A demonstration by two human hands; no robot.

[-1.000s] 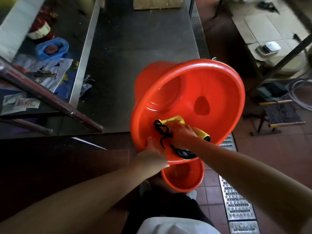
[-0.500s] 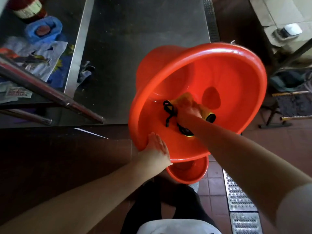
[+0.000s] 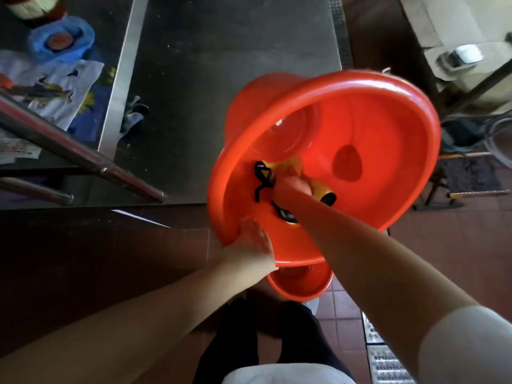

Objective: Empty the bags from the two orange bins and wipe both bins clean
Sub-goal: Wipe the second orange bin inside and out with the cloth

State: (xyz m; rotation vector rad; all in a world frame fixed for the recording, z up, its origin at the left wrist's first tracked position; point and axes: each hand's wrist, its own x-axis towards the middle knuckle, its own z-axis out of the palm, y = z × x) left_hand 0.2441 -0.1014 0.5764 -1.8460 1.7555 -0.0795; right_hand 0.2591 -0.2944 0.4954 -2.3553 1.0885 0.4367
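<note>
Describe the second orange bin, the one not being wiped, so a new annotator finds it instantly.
Start at the big orange bin tilted toward the camera, where the right hand presses a yellow cloth. Look just under its lower rim, beside the left hand: the second bin sits near the tiled floor. It shows only as a small orange arc, with no hand or cloth in it.

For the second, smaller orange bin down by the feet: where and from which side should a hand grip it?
Grip the smaller bin at its rolled rim, reaching from above: its mouth faces up, the rim offers a lip, and the large bin hides its far part.
</note>
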